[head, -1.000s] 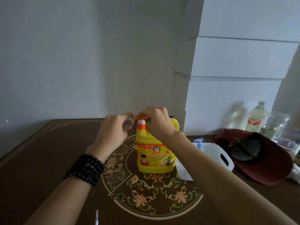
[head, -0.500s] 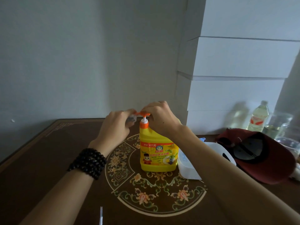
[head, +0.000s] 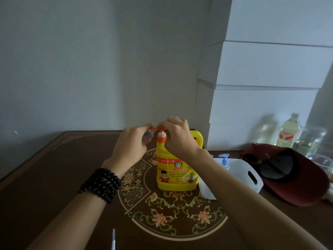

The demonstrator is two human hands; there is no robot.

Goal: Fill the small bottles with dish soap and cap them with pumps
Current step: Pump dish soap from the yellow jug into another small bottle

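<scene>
- Dish-soap jug, yellow plastic with an orange collar and orange pump head: stands upright on the round floral inlay at the middle of the dark brown wooden counter; its printed label faces the camera.
- Foreground: a thin white strip lies on the counter near the lower edge of the view, apart from everything else.
- Left forearm: wears a multi-strand bracelet of black beads at the wrist.
- Left hand: raised just left of the jug's neck, fingers curled around a small clear bottle held at the spout of the pump; the bottle is blurred and mostly hidden, so its fill level cannot be told.
- Right hand: lies over the orange pump head, fingers closed on it, the palm covering the jug's upper right shoulder.
- Right of the jug: a white plastic container with a cut-out handle lies on the counter, touching or just beside the jug's base; small blue pump tops show above its far edge.
- Further right: a dark red cap with a black lining rests upturned on the counter.
- Far right, at the back: a clear plastic bottle of pale yellow liquid with a red label stands beside clear glass vessels.
- Background: stacked white boxes rise behind the counter against a plain grey wall.
</scene>
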